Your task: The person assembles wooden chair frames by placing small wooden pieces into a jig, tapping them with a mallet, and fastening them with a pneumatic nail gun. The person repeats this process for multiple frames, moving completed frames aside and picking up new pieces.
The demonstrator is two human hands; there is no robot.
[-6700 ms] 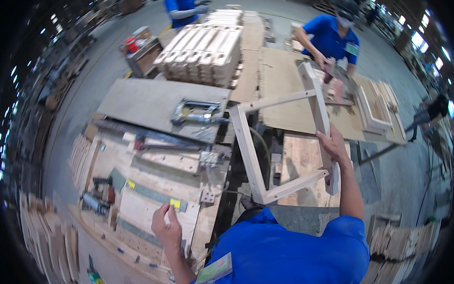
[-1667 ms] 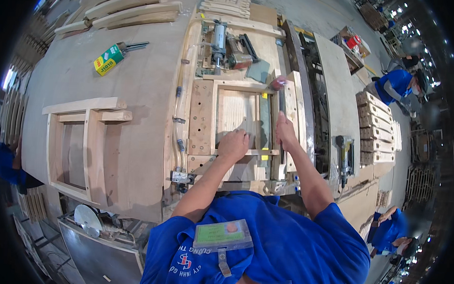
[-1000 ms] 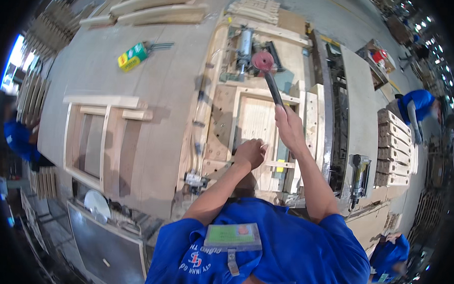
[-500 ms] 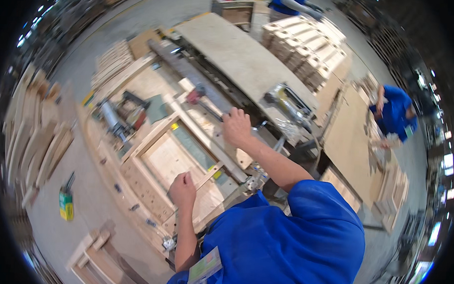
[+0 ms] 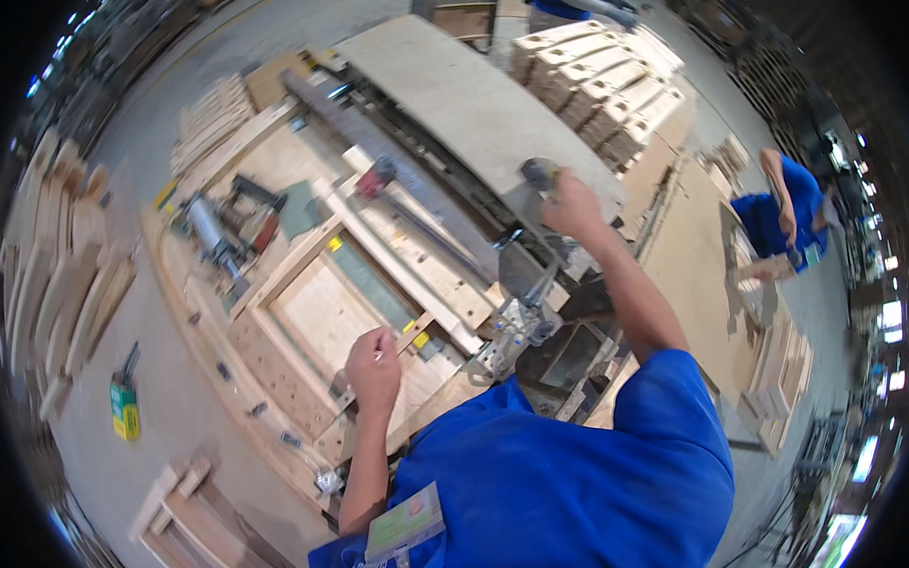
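Note:
My right hand (image 5: 574, 205) is closed around a nail gun, whose dark rounded end (image 5: 538, 174) shows above the grey bench top; the rest is mostly hidden or blurred. My left hand (image 5: 373, 369) is a closed fist over the near corner of a wooden frame (image 5: 274, 288); a small pale bit shows at the fingers, too small to name. The frame lies flat in a wooden jig (image 5: 217, 346). Beyond it, a hammer with a red head (image 5: 376, 176) lies along a pale wooden rail.
A silver air tool (image 5: 211, 235) lies left of the frame. Metal fittings (image 5: 518, 331) sit near my body. Stacked wooden parts (image 5: 602, 84) stand far right, curved pieces (image 5: 70, 271) on the left. A yellow-green can (image 5: 125, 413) stands lower left. Another person (image 5: 787, 211) works at right.
My right hand has left the hammer's handle end, moved right and taken hold of the nail gun that lay on the grey bench. My left fist stays near the frame.

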